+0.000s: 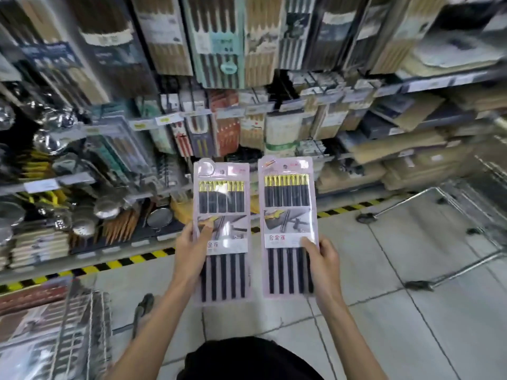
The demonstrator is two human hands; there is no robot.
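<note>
I hold up two alike pink packs of black chopsticks with gold tops, side by side in front of a shop shelf. My left hand [190, 249] grips the left pack [222, 204] at its left edge, thumb across the front. My right hand [323, 256] grips the right pack [288, 198] at its lower right edge, thumb on the label. Both packs stand upright, a narrow gap between them.
Shelves [219, 105] hung with many chopstick packs fill the view ahead; ladles and strainers [82, 215] hang at left. A yellow-black stripe [123, 261] marks the shelf base. A wire trolley [466, 215] stands at right and a wire basket [68, 338] at lower left on the tiled floor.
</note>
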